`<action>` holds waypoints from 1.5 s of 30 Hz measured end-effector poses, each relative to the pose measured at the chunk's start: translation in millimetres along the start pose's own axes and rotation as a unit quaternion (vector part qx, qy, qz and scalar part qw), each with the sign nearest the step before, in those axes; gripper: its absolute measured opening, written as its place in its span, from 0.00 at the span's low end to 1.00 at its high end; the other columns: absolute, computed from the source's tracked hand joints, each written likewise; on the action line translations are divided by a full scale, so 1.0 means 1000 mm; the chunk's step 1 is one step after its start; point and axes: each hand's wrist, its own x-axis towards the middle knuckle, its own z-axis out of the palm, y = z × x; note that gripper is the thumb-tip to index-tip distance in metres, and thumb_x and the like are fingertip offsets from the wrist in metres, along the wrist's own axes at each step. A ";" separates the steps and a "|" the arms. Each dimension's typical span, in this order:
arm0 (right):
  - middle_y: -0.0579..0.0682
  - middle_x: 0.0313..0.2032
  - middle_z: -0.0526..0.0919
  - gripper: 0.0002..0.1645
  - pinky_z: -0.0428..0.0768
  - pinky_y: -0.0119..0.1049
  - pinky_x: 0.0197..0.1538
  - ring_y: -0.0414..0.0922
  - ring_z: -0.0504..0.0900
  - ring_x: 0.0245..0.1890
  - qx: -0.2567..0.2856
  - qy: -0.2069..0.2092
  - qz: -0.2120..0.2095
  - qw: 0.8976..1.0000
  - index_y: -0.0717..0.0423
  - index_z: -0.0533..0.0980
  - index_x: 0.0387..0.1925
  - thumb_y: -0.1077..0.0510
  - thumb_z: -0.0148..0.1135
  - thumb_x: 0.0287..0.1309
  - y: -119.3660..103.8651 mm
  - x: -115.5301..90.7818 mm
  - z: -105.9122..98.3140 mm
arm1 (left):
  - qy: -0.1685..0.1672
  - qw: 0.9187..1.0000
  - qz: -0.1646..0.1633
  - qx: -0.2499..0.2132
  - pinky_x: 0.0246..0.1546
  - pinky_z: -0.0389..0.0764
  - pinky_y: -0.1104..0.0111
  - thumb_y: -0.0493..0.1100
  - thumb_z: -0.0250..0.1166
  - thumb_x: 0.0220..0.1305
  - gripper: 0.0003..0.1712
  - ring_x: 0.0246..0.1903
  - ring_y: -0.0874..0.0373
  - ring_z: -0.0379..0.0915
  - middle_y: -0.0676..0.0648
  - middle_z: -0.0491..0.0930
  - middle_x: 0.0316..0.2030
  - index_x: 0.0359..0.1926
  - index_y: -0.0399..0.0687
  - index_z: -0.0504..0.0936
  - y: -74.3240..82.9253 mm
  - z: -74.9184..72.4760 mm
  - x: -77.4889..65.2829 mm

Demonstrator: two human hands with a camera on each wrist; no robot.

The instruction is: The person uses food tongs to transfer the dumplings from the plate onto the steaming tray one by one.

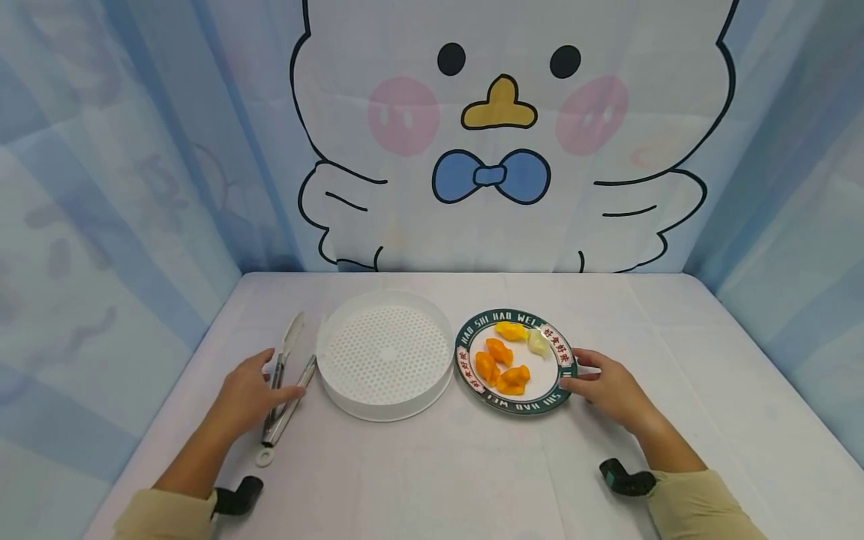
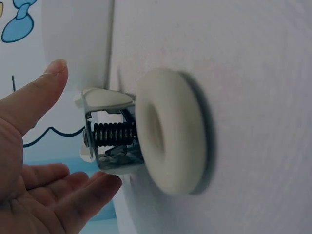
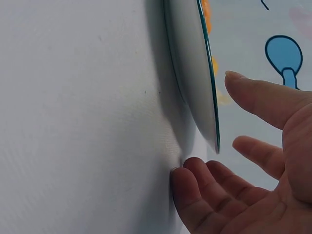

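My left hand (image 1: 244, 396) is spread over a pair of metal tongs (image 1: 292, 411) lying at the left, thumb on one side and fingers on the other. In the left wrist view, the tongs' white ring (image 2: 189, 131) and black spring (image 2: 114, 134) show between the thumb and the loosely bent fingers. My right hand (image 1: 613, 390) is at the right edge of a green-rimmed plate (image 1: 516, 406). Its thumb hovers by the plate's rim (image 3: 213, 97) in the right wrist view, with the fingers low beside it. On the plate lie orange pieces (image 1: 513, 380), a yellow piece (image 1: 511, 331) and a pale piece (image 1: 538, 343).
A round white perforated tray (image 1: 386, 346) stands between the tongs and the plate, close against the plate's left edge. All of it rests on a white-covered table (image 1: 432, 480). A cartoon-print curtain (image 1: 499, 225) hangs behind the table's far edge.
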 end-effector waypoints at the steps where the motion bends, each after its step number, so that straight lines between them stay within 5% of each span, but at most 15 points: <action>1: 0.70 0.68 0.63 0.49 0.81 0.49 0.51 0.64 0.72 0.59 0.002 -0.001 -0.001 1.000 0.64 0.60 0.73 0.45 0.70 0.60 0.000 0.000 0.001 | -0.002 1.000 -0.001 0.001 0.52 0.74 0.40 0.51 0.76 0.57 0.57 0.58 0.26 0.66 0.19 0.63 0.62 0.71 0.21 0.53 0.000 0.001 0.001; 16: 0.68 0.66 0.66 0.49 0.81 0.47 0.49 0.62 0.74 0.57 0.002 -0.003 -0.005 1.000 0.67 0.59 0.72 0.46 0.70 0.60 0.001 0.000 0.002 | -0.003 1.000 -0.026 0.005 0.51 0.75 0.40 0.42 0.71 0.59 0.49 0.57 0.28 0.66 0.22 0.62 0.64 0.70 0.22 0.53 -0.003 0.007 0.003; 29: 0.68 0.63 0.69 0.49 0.81 0.45 0.47 0.61 0.75 0.55 -0.005 -0.003 0.009 1.000 0.66 0.61 0.72 0.46 0.71 0.59 0.001 0.002 0.005 | -0.002 0.999 -0.032 0.014 0.48 0.77 0.42 0.46 0.72 0.59 0.48 0.54 0.27 0.69 0.19 0.66 0.59 0.66 0.19 0.58 -0.002 0.004 0.004; 45: 0.68 0.62 0.70 0.48 0.82 0.45 0.47 0.61 0.75 0.54 -0.008 -0.002 0.009 1.000 0.65 0.62 0.72 0.46 0.71 0.59 0.001 0.003 0.005 | 0.086 0.996 -0.020 -0.015 0.44 0.73 0.42 0.44 0.58 0.66 0.39 0.50 0.30 0.67 0.22 0.65 0.60 0.69 0.23 0.57 -0.013 -0.022 -0.003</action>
